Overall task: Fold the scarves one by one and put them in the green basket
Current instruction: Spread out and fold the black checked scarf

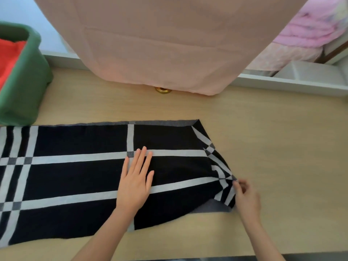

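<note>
Left hand (134, 182): flat, fingers straight, pressing the scarf (75, 178) at mid-frame.
Right hand (246, 196): pinching the scarf's bunched right end, lower right.
Progress: looks early for this scarf — no finished fold shows; folding and basketing are left.
Basket (24, 87): upper left, red cloth (9, 59) already inside.
Scarf: black, pale stripes, grey underside — spread along the table (263, 129), running off the left edge.

Single head-worn, wide-angle view, looking forward and steeply down from close above the bench (263, 129). The near bench edge crosses the frame's bottom; the far edge lies at upper mid-frame.
</note>
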Tool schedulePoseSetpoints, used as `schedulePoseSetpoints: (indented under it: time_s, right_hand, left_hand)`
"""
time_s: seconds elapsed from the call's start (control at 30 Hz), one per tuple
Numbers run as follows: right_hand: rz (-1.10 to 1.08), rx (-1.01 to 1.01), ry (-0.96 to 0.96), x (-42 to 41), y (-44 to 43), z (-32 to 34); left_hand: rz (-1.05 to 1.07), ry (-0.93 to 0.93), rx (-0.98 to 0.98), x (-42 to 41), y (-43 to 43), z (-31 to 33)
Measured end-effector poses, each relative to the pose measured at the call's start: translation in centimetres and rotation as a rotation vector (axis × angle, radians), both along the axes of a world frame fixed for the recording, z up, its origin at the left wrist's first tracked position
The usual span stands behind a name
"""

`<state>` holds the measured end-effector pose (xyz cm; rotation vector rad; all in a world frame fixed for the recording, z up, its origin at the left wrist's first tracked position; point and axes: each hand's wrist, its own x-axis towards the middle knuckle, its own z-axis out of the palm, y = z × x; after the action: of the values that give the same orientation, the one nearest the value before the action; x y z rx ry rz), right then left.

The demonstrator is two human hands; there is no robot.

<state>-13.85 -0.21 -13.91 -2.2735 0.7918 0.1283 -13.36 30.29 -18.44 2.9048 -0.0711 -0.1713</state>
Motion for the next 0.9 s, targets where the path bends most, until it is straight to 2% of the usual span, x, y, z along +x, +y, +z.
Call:
schedulePoseSetpoints:
  time_s: [0.1, 0.2, 0.33, 0.4, 0.57, 0.67, 0.73, 0.9]
  right_hand:
    - [0.151, -0.076, -0.054, 0.1, 0.0, 0.2]
    - [0.231, 0.015, -0.075, 1.3, 0.7, 0.8]
    - [0.324, -0.045, -0.184, 4.8, 3.1, 0.7]
    - [0.408, -0.01, -0.254, 8.2, 4.1, 0.3]
    - [0.86, 0.016, -0.265, 16.7, 6.4, -0.2]
    - [1.11, -0.168, -0.198, 19.6, 5.9, -1.1]
    - [1.094, -0.216, -0.142, 20.6, 5.1, -1.0]
    - [1.053, -0.135, -0.099, 21.3, 3.7, -0.6]
  left_hand:
    - [0.002, -0.01, -0.011, 0.0, -0.1, 0.0]
    - [0.01, -0.007, -0.004, 0.1, -0.1, -0.1]
    - [0.019, 0.001, 0.013, 0.0, -0.2, 0.0]
    - [0.017, 0.0, 0.021, 0.0, -0.2, 0.0]
    - [0.022, 0.0, 0.022, 0.0, -0.2, 0.0]
    - [0.025, 0.002, 0.002, 0.1, -0.2, 0.0]
    - [0.024, 0.003, 0.001, 0.1, -0.2, 0.0]
    - [0.026, 0.016, -0.002, 0.0, -0.2, 0.0]
